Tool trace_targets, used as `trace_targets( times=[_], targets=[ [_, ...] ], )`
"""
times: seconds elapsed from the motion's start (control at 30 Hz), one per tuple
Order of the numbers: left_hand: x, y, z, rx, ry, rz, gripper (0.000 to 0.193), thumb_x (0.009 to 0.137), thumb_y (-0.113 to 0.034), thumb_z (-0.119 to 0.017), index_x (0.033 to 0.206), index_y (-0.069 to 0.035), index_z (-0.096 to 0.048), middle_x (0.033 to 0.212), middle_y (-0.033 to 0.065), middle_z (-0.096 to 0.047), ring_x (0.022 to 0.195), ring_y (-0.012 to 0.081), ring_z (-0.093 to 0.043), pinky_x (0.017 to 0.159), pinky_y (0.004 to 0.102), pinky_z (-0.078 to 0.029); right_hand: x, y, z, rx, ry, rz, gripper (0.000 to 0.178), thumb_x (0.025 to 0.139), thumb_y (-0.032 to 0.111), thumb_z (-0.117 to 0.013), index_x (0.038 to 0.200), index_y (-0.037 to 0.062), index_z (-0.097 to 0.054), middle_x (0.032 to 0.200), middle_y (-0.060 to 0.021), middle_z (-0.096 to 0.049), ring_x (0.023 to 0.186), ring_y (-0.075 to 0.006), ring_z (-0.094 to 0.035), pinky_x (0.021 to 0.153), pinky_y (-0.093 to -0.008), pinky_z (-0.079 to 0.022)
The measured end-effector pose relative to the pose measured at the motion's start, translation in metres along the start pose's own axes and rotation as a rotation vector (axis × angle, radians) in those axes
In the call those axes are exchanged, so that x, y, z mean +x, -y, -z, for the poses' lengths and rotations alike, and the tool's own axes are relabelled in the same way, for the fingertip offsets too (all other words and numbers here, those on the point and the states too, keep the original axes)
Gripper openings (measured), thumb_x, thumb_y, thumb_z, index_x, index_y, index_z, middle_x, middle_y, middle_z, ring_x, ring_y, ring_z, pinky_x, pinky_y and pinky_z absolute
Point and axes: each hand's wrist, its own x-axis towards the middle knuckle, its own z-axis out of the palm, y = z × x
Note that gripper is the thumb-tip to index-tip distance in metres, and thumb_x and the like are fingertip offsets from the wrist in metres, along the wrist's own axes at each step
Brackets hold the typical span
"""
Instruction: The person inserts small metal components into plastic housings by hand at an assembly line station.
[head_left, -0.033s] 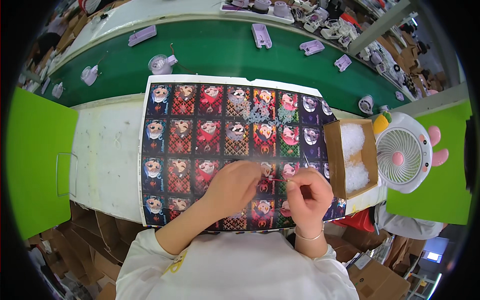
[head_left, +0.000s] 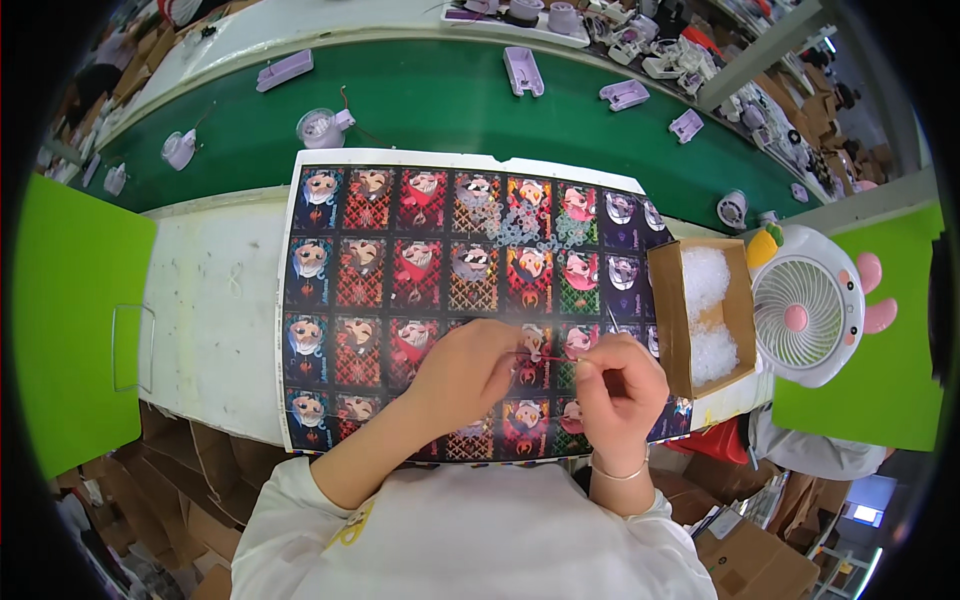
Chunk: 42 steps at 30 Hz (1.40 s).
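Observation:
A thin red cord or wire point(head_left: 560, 358) stretches between my hands above a dark printed sheet point(head_left: 380, 215) covered in rows of cartoon pictures. My right hand point(head_left: 617, 390) pinches its right end between thumb and forefinger. On the other side my left hand point(head_left: 465, 370) is closed with fingers bent at the cord's left end; the fingertips are mostly turned out of sight. A small pale piece point(head_left: 535, 355) sits at the cord beside the left fingertips, too small to name. Farther up the sheet lies a loose scatter of small translucent rings point(head_left: 530, 228).
Right of the sheet stands an open cardboard box point(head_left: 672, 320) holding clear plastic bits point(head_left: 707, 275). Beside it is a white fan point(head_left: 808, 310) with pink ears. Beyond the sheet runs a green conveyor belt point(head_left: 420, 90) carrying lilac plastic housings point(head_left: 522, 72). Green panels point(head_left: 85, 320) flank the table.
My left fingers have drawn slightly left from the small pale piece, leaving more of it and the cord showing. My right hand has hardly moved.

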Motion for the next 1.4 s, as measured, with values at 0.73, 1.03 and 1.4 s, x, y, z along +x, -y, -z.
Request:
trace_targets(
  times=[0.73, 1.03, 1.4],
  targets=[
    [0.000, 0.021, -0.010, -0.131, -0.046, 0.041, 0.042, 0.077, 0.003, -0.059, 0.118, -0.001, -0.064, 0.104, 0.0169, -0.067, 0.093, 0.0340, -0.066, 0.079, 0.0383, -0.052, -0.011, -0.018, -0.034, -0.232, 0.284, 0.053, 0.026, 0.076, -0.010, -0.064, 0.098, 0.0018, -0.069, 0.086, -0.0116, -0.063, 0.078, -0.0266, -0.062, 0.069, -0.0343, -0.050],
    [0.002, 0.015, -0.006, -0.200, -0.015, 0.057, 0.043, 0.079, 0.009, -0.058, 0.120, -0.003, -0.063, 0.102, 0.0160, -0.067, 0.089, 0.0322, -0.065, 0.079, 0.0348, -0.050, -0.013, -0.087, 0.029, -0.949, 0.107, -0.245, 0.005, 0.084, 0.001, -0.062, 0.086, 0.0018, -0.057, 0.088, -0.0166, -0.055, 0.086, -0.0372, -0.053, 0.075, -0.0471, -0.043],
    [0.001, 0.018, -0.008, -0.217, -0.031, 0.100, 0.040, 0.082, 0.007, -0.059, 0.120, -0.003, -0.062, 0.100, 0.0150, -0.067, 0.090, 0.0307, -0.065, 0.078, 0.0359, -0.050, -0.024, -0.012, -0.027, -0.237, 0.289, -0.188, 0.014, 0.082, -0.005, -0.065, 0.094, 0.0013, -0.058, 0.081, -0.0147, -0.059, 0.070, -0.0315, -0.061, 0.060, -0.0369, -0.050]
  ],
)
